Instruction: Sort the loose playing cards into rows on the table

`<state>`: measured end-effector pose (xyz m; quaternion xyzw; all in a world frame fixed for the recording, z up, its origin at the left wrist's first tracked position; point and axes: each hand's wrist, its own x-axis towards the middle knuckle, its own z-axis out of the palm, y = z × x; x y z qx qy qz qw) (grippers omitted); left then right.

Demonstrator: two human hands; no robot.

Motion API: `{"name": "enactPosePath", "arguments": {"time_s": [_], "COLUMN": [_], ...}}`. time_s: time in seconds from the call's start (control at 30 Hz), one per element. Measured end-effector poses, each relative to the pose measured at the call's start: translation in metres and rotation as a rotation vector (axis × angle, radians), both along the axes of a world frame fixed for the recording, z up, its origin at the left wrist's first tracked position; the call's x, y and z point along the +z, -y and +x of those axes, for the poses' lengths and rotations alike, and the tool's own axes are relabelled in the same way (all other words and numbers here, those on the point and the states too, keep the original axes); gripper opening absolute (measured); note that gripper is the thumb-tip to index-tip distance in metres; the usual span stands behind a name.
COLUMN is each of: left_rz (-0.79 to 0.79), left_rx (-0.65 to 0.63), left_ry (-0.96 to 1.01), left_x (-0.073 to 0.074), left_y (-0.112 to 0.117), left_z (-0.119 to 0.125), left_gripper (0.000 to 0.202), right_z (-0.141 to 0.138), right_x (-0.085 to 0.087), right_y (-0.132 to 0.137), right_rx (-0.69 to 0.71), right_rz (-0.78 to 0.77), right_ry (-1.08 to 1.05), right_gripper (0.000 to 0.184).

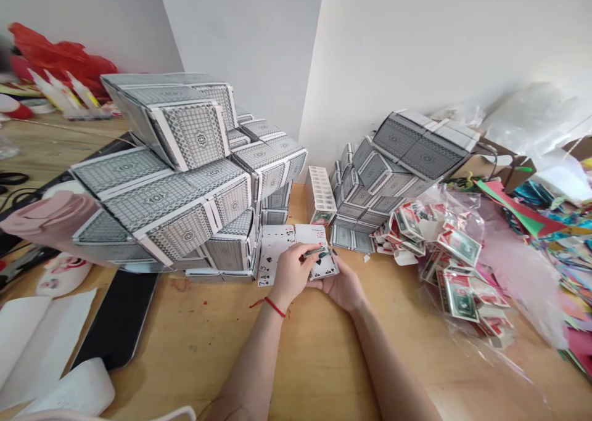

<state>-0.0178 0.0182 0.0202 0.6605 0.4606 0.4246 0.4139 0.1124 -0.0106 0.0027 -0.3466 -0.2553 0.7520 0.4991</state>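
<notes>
My two hands meet at the middle of a wooden table [324, 359], over a fan of playing cards [277, 254] lying face up. My left hand [292, 273], with a red thread round the wrist, is closed in a pinch on the cards' edge. My right hand [345, 285] cups the cards from below and the right, fingers curled round them. Just behind the cards rises a large pile of grey-patterned card packs [185, 187]. The fingertips of both hands are partly hidden by the cards.
A second pile of grey packs [398, 162] stands at the back right against the wall. Red and green packs in clear plastic [457, 267] lie to the right, beside coloured paper scraps [555, 236]. A black tablet [120, 316] and white paper [32, 347] lie left.
</notes>
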Motion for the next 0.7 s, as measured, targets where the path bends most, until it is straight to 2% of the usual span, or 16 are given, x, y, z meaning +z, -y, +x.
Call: {"name": "enactPosePath", "arguments": {"time_s": [0.23, 0.4, 0.5, 0.6, 0.7], "left_rz": [0.148, 0.216, 0.214, 0.148, 0.075], "left_rx": [-0.079, -0.091, -0.042, 0.063, 0.171], "left_ry": [-0.095, -0.104, -0.107, -0.110, -0.017], "left_x": [-0.0022, -0.0038, -0.0040, -0.0034, -0.0027], "left_y": [0.0026, 0.0026, 0.0022, 0.0019, 0.0007], "left_z": [0.0037, 0.0039, 0.0042, 0.0044, 0.0036], "left_gripper": [0.024, 0.031, 0.030, 0.023, 0.019], "right_z": [0.0017, 0.0029, 0.0018, 0.0002, -0.0013], "right_x": [-0.0011, -0.0047, -0.0044, -0.0012, 0.0009], "right_y": [0.0015, -0.0006, -0.0022, -0.0031, -0.0027], "right_rx": [-0.053, -0.062, -0.057, -0.051, -0.046], "right_rz": [-0.015, -0.005, 0.027, 0.051, 0.068], "right_ry": [-0.077, -0.041, 0.031, 0.046, 0.035], "right_gripper": [0.019, 0.019, 0.022, 0.026, 0.029]}}
